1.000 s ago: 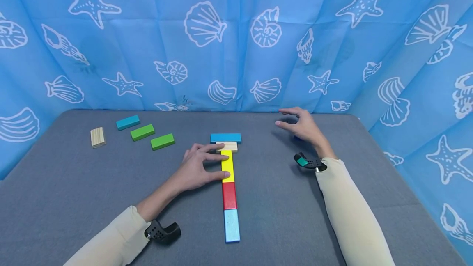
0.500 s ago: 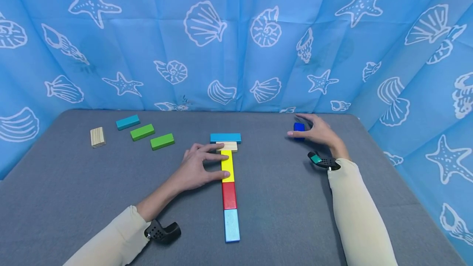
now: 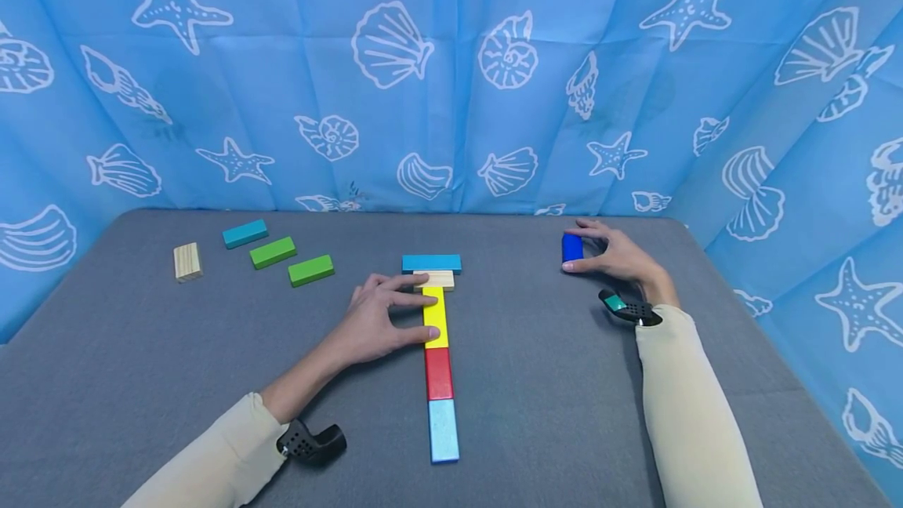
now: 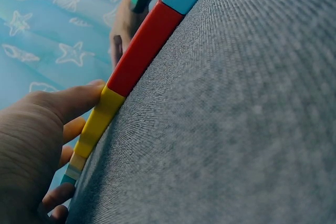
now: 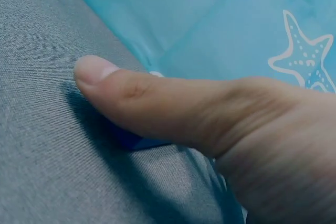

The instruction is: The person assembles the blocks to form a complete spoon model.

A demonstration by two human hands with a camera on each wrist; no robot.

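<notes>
A row of wooden blocks lies on the grey cloth in the head view: light blue [image 3: 443, 431], red [image 3: 439, 375], yellow [image 3: 434, 306], plain wood [image 3: 443, 279], with a blue block [image 3: 431, 263] across the far end. My left hand [image 3: 377, 318] rests its fingertips on the row, thumb and a finger on the yellow block, another finger on the plain one. Farther right, my right hand [image 3: 621, 255] pinches a dark blue block [image 3: 573, 247] between thumb at its near end and fingers at its far end. In the right wrist view the thumb [image 5: 157, 100] hides most of that block.
At the back left lie a plain wood block [image 3: 187, 262], a teal block [image 3: 244, 234] and two green blocks, one nearer the back [image 3: 273, 252] and one nearer the row [image 3: 311, 270]. A blue curtain [image 3: 451, 85] with shell prints hangs behind the table.
My right hand has moved right and down to the dark blue block, and its thumb and fingers have closed on the ends. My left hand and the row have stayed put.
</notes>
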